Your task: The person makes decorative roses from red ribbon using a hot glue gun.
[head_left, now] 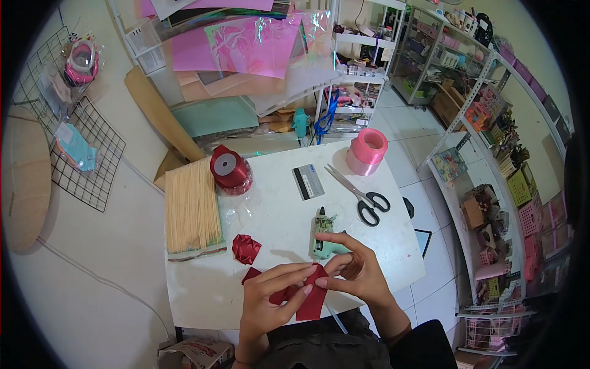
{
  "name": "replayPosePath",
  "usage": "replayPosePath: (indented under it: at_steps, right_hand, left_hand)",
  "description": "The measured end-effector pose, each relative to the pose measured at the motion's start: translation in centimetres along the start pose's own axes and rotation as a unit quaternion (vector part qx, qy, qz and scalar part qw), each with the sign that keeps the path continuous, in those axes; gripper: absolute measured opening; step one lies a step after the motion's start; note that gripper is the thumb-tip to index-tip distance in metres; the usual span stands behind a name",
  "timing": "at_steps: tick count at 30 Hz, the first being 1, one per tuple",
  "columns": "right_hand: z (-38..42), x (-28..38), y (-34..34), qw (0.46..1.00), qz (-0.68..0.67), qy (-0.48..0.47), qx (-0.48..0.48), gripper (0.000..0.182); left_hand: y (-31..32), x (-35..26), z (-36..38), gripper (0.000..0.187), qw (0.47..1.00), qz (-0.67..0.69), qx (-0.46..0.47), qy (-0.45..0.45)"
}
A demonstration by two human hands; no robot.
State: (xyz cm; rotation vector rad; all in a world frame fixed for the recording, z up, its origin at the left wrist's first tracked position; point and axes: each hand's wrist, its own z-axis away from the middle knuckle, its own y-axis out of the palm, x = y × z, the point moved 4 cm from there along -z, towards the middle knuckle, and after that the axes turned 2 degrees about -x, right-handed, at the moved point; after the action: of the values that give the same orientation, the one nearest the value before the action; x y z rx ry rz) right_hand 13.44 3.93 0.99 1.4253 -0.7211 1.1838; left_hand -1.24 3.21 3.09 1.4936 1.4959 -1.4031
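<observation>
Left hand (273,299) pinches red ribbon (311,302) over the near edge of the table (393,252); right hand (359,273) touches its edge, grip unclear. Probably light, limp and slippery, ribbon suits fingertip pinching along its edges. Beyond: glue gun (319,237).

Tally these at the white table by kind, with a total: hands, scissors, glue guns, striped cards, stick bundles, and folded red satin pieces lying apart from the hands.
Hands: 2 (left hand and right hand, both at the red ribbon)
Scissors: 1
Glue gun: 1
Striped card: 1
Stick bundle: 1
Folded red satin piece: 1
Total: 7
</observation>
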Motion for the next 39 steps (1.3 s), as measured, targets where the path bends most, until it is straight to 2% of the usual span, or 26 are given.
replayPosePath:
  at_steps: [7, 9, 13, 16, 19, 21, 22, 23, 24, 25, 28, 31, 33, 36, 39]
  right_hand:
    - [0.1, 0.1, -0.2, 1.000, 0.004, 0.003, 0.003, 0.063]
    - [0.1, 0.0, -0.2, 0.999, 0.041, -0.001, 0.023, 0.062]
    - [0.1, 0.1, -0.2, 1.000, 0.011, -0.001, 0.006, 0.065]
    - [0.2, -0.2, -0.5, 0.999, 0.045, 0.015, 0.021, 0.064]
    - [0.2, -0.3, -0.6, 1.000, 0.003, 0.008, 0.018, 0.064]
    - [0.4, -0.1, -1.6, 0.971, 0.048, -0.222, -0.072, 0.058]
    - [0.2, -0.6, -2.0, 0.971, 0.050, -0.223, -0.070, 0.058]
    - [0.6, -0.4, -2.2, 0.922, 0.179, -0.337, -0.062, 0.053]
    - [1.3, -0.5, -2.0, 0.844, 0.302, -0.439, -0.053, 0.048]
    - [1.5, -1.1, -1.8, 0.871, 0.241, -0.426, -0.035, 0.036]
    - [1.8, -0.9, -1.1, 0.862, 0.236, -0.448, 0.017, 0.029]
    - [2.0, -0.6, -1.0, 0.861, 0.242, -0.447, 0.028, 0.023]
    - [2.0, -0.4, -0.9, 0.855, 0.248, -0.453, 0.043, 0.022]
    - [1.9, -0.2, -0.8, 0.867, 0.246, -0.427, 0.065, 0.019]
    - [1.9, -0.4, -0.8, 0.877, 0.246, -0.411, 0.044, 0.019]
  left_hand:
    - [0.1, -0.1, 0.1, 0.029, 1.000, -0.004, 0.007, -0.006]
    - [0.1, 0.2, 0.1, 0.030, 1.000, 0.009, -0.003, 0.009]
    - [0.0, 0.4, 0.1, 0.030, 1.000, 0.005, -0.004, 0.023]
    - [0.1, 0.5, 0.1, 0.030, 1.000, 0.020, 0.002, -0.007]
    - [0.0, 1.3, 0.1, 0.032, 0.998, 0.042, 0.005, -0.039]
    - [-0.2, 2.3, -0.1, 0.040, 0.977, 0.191, -0.042, -0.088]
    - [-0.3, 2.4, -0.2, 0.040, 0.977, 0.192, -0.044, -0.085]
    - [-0.2, 2.7, -0.2, 0.044, 0.961, 0.255, -0.037, -0.105]
    - [0.1, 2.9, -0.2, 0.048, 0.940, 0.317, -0.028, -0.125]
    - [0.2, 3.1, -0.3, 0.048, 0.940, 0.318, -0.027, -0.126]
    - [0.7, 3.1, -0.2, 0.050, 0.913, 0.384, -0.001, -0.137]
    - [0.7, 3.0, -0.1, 0.046, 0.935, 0.326, -0.013, -0.136]
    - [0.6, 2.9, 0.1, 0.037, 0.962, 0.258, -0.016, -0.090]
    - [0.4, 2.5, 0.4, 0.027, 0.969, 0.209, -0.044, -0.124]
    - [0.3, 1.8, 0.3, 0.022, 0.976, 0.180, -0.063, -0.105]
